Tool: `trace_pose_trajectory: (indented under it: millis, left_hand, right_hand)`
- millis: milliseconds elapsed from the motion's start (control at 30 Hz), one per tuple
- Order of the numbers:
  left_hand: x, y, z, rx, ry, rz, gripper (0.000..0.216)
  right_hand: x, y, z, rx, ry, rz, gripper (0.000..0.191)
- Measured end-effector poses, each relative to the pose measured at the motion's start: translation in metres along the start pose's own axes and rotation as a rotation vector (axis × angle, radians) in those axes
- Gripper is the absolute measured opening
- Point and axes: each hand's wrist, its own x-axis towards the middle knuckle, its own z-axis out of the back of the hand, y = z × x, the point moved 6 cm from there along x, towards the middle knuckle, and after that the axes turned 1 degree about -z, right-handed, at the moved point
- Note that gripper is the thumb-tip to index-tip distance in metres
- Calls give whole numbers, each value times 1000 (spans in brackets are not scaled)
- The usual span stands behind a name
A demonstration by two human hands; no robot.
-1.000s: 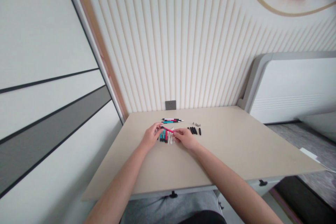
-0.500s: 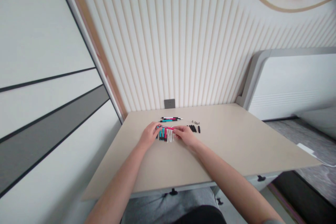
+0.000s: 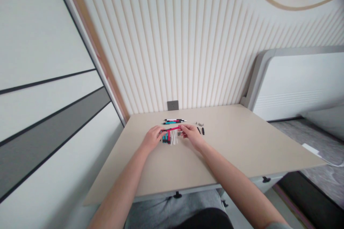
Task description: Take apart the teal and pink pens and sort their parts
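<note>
Both my hands hold one pink pen [image 3: 173, 128] level above the beige table [image 3: 236, 150]. My left hand [image 3: 153, 138] pinches its left end. My right hand [image 3: 191, 134] grips its right end with closed fingers. Under the pen lie several teal, pink and black pen barrels [image 3: 166, 137] and thin white refills [image 3: 173, 138]. Finished pens [image 3: 174, 121] lie in a short row just beyond. Black caps [image 3: 201, 130] sit right of my right hand, partly hidden by it.
Small metal springs [image 3: 199, 124] lie behind the caps. A grey wall socket [image 3: 172, 105] sits at the back edge against a ribbed wall. A white bed frame [image 3: 295, 86] stands to the right, a panelled wardrobe on the left.
The pink pen has tipped from slanting down to the right to nearly level, slightly up at the right. My right hand moved up and back toward the caps.
</note>
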Motion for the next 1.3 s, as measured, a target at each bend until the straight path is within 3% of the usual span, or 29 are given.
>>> trace_pose_trajectory:
  millis: [333, 567, 1300]
  left_hand:
    - [-2, -5, 9, -9, -86, -5, 22]
    - [-3, -4, 10, -9, -88, 5, 21]
    - [-3, 2, 4, 36, -44, 8, 18]
  right_hand:
    - [-8, -12, -18, -97, 220, -78, 41]
    - [-7, -14, -19, -129, 256, -80, 44]
    - [1, -2, 5, -105, 69, -73, 40]
